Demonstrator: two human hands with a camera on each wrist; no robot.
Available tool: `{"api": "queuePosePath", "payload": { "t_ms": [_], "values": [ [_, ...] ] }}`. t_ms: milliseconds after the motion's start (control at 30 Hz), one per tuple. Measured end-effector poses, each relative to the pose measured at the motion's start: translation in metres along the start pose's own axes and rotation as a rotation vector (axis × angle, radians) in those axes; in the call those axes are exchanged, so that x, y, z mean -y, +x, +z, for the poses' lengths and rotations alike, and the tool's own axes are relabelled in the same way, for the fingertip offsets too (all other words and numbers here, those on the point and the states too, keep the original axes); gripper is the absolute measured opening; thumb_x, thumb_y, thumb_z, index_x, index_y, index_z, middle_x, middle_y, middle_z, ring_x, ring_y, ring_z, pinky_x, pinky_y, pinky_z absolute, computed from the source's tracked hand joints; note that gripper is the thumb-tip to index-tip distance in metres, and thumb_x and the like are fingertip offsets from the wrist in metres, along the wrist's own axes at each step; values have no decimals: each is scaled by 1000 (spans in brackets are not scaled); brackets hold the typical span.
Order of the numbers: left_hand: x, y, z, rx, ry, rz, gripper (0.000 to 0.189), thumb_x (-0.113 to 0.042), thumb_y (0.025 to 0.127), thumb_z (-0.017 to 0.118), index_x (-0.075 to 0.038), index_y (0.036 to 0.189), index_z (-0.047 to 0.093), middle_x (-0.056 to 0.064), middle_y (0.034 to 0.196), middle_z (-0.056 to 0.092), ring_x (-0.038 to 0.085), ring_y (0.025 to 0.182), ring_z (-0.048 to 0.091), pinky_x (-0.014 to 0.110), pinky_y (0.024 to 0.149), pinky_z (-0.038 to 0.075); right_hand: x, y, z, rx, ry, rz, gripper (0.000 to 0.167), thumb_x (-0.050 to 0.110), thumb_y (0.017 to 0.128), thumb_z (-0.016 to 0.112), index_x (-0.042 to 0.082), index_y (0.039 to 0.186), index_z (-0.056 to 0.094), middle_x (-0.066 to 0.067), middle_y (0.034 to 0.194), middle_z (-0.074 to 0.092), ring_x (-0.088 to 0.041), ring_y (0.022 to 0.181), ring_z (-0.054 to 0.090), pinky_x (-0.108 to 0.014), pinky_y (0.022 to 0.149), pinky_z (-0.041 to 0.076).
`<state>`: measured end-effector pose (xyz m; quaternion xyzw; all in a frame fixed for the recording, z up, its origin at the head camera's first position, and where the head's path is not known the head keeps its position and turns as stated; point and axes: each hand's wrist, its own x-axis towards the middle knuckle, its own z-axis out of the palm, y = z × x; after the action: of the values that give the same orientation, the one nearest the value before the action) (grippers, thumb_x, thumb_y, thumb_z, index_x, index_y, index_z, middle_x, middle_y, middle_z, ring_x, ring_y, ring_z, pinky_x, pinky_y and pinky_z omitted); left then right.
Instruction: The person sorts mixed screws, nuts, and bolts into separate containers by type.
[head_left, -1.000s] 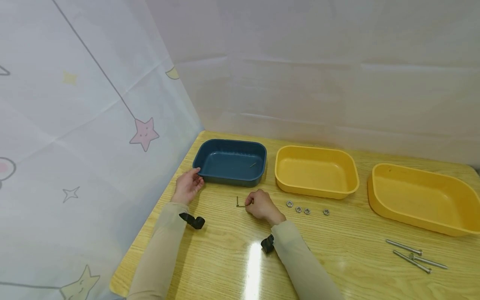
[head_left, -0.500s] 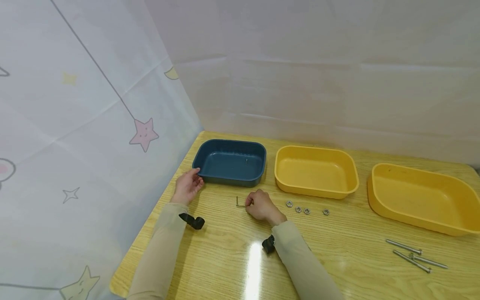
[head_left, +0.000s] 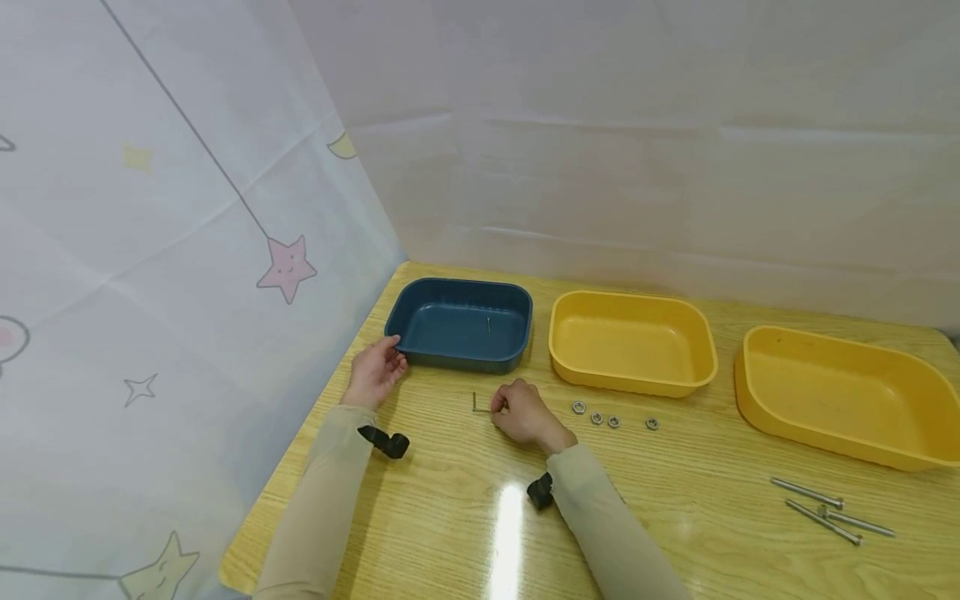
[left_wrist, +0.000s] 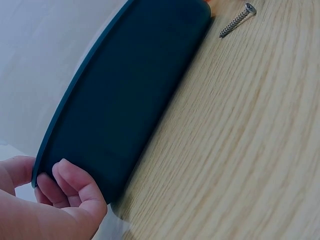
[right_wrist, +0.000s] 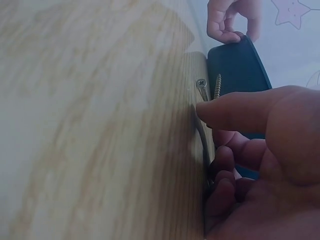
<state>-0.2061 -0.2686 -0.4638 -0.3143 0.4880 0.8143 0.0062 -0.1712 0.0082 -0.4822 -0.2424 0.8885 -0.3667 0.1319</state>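
Note:
My left hand [head_left: 375, 373] grips the rim of a blue tray [head_left: 457, 364] at its front left corner, thumb over the edge and curled fingers against the outer wall [left_wrist: 115, 100]. One small screw [head_left: 489, 324] lies inside that tray. In front of it, my right hand [head_left: 523, 412] is down at the table, pinching a screw [right_wrist: 218, 86] whose threaded tip sticks out past the thumb; its other end is hidden by the fingers. Close beside its tip, a second cross-head screw [right_wrist: 201, 84] lies on the wood, seen also as a screw [left_wrist: 237, 21] in the left wrist view.
Several steel nuts [head_left: 579, 407] lie in a loose row right of my right hand. Behind them stands a yellow tray [head_left: 637, 386], with another yellow tray [head_left: 847, 450] farther right. Long bolts [head_left: 806, 492] lie at the right front. Patterned cloth [head_left: 187, 292] hangs along the left.
The screw inside the blue tray has rolled left and turned from slanted to nearly upright in the head view. Both hands have stayed almost still.

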Motion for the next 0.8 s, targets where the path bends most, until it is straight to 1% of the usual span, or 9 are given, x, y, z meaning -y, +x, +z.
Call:
{"api": "queuePosePath", "payload": {
  "t_ms": [200, 367, 567, 800],
  "values": [
    [0, 1, 0, 4, -10, -2, 19, -17, 95, 63, -15, 103, 46, -1, 75, 49, 14, 75, 51, 24, 68, 49, 0, 0, -2, 9, 17, 7, 4, 8, 85, 65, 6, 83, 63, -5, 83, 50, -20, 83, 40, -34, 79, 33],
    [1, 2, 0, 9, -10, 4, 18, -17, 95, 62, -14, 102, 47, 0, 75, 49, 14, 74, 51, 24, 67, 49, -2, 1, -4, 14, 28, -10, 2, 7, 84, 65, 6, 86, 65, -4, 80, 52, -19, 81, 40, -34, 79, 34],
    [1, 2, -1, 12, -18, 2, 18, -16, 95, 62, -14, 103, 47, -1, 74, 50, 14, 72, 51, 23, 66, 49, -3, 1, -6, 40, 55, 6, 5, 6, 85, 63, 7, 88, 66, -1, 78, 51, -18, 81, 40, -33, 80, 34],
    [2, 2, -1, 15, -12, 3, 16, -16, 95, 62, -14, 101, 47, -1, 73, 50, 14, 73, 51, 24, 67, 49, -4, 0, -8, 48, 90, 11, 4, 8, 85, 63, 7, 89, 64, -2, 80, 51, -17, 81, 42, -31, 75, 35]
  ]
}}
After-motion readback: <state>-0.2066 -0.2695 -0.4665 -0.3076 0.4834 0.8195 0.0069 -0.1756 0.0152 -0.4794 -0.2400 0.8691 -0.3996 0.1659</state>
